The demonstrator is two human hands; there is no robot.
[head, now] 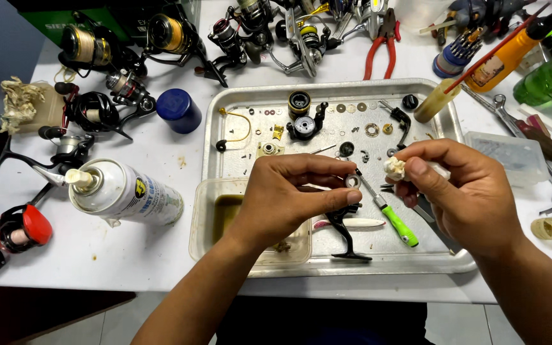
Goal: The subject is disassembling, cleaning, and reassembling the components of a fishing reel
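Observation:
My left hand pinches a small round metal ring part between thumb and fingertips, over the metal tray. My right hand holds a small wad of white cloth right beside that part. Under my hands on the tray lie a screwdriver with a green handle, a black reel handle arm and a white-handled tool. Farther back on the tray sit a black spool, a black reel body piece, a wire bail and several small washers and screws.
A clear tub with brownish liquid sits on the tray's left corner. A white spray can and blue cap lie left. Several fishing reels crowd the back and left. Red pliers, orange bottle, green bottle, wrenches lie right.

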